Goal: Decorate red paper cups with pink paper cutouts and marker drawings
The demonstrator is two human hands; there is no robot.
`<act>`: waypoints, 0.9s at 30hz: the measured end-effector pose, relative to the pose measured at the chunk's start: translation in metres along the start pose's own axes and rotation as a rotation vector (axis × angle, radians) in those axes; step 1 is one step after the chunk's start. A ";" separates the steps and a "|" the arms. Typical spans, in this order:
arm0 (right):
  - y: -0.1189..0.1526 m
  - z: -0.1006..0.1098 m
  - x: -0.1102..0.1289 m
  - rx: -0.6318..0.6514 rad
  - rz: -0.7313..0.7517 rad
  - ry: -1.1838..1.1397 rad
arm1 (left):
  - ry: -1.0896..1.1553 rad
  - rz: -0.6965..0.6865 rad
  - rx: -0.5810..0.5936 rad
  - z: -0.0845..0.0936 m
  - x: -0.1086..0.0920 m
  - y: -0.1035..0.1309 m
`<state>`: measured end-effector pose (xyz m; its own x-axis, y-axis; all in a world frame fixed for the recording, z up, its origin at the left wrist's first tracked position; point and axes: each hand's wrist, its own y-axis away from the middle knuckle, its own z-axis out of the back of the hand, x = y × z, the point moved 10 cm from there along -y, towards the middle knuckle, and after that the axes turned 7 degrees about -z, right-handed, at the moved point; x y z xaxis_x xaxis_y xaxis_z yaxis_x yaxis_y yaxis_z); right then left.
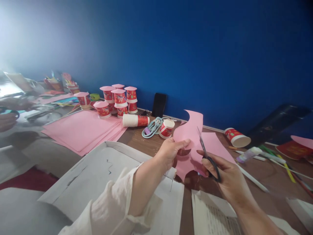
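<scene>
My left hand pinches a pink paper with curved cut-outs along its edges, held up above the brown table. Black-handled scissors are in my right hand, their blades pointing up and lying against the paper's right part. Whether the blades are parted is hard to tell. Behind the held paper, another pink sheet lies on the table. A small red cup stands just beyond my left hand.
Several red cups with pink tops, stacked cups, pink sheets, a phone and a cable lie behind. A white tray is front left. Glue and pens are right. Another person's hand is far left.
</scene>
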<state>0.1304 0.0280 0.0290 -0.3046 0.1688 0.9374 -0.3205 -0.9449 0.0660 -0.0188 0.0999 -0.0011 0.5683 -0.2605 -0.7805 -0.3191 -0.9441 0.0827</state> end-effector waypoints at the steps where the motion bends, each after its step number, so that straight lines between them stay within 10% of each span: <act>1: 0.000 0.000 0.001 -0.002 0.012 0.018 | -0.002 -0.010 0.007 -0.001 -0.001 0.000; 27: 0.001 0.001 0.001 -0.001 0.036 0.109 | -0.113 -0.064 -0.078 0.010 -0.010 -0.003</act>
<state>0.1309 0.0270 0.0305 -0.4114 0.1644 0.8965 -0.3086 -0.9506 0.0327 -0.0314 0.1070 -0.0001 0.4948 -0.1791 -0.8503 -0.2229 -0.9719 0.0750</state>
